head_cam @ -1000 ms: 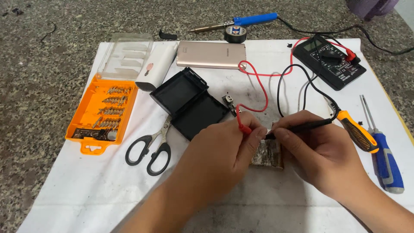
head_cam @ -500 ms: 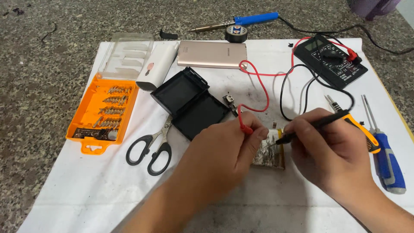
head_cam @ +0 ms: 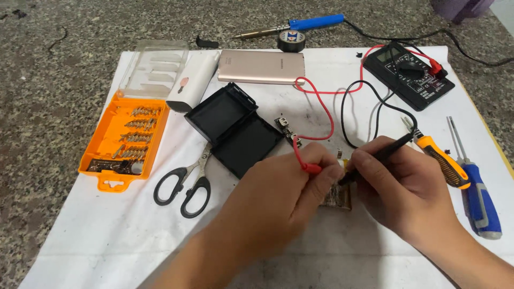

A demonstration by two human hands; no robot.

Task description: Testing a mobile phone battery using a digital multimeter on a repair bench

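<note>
On the white paper sheet (head_cam: pixel 107 235) covering a speckled stone surface, both hands meet over a small flat silver-brown battery cell (head_cam: pixel 337 197), mostly hidden beneath them. Left hand (head_cam: pixel 278 198) pinches the red multimeter probe (head_cam: pixel 309 167), fingers closed on it, tip pointing down toward the cell. Right hand (head_cam: pixel 407 187) holds the black multimeter probe (head_cam: pixel 383 154) like a pen, fingers clamped round it, tip at the cell's top edge just beside the red one. Red and black leads loop back to the black digital multimeter (head_cam: pixel 409 69) at upper right. Small green circuit board (head_cam: pixel 286 128) lies just above the left hand, beside an open black plastic case (head_cam: pixel 233 128). Black-handled scissors (head_cam: pixel 184 184) sit left of the hands. Orange screwdriver-bit box (head_cam: pixel 120 142) far left, clear lid open. Rose-gold flat power bank (head_cam: pixel 261 67) and white cylindrical power bank (head_cam: pixel 194 81) at top. Blue-handled soldering iron (head_cam: pixel 292 27) and black tape roll (head_cam: pixel 292 40) lie off the paper. Orange-handled screwdriver (head_cam: pixel 441 160) and blue-handled screwdriver (head_cam: pixel 479 198) lie right of the right hand.
</note>
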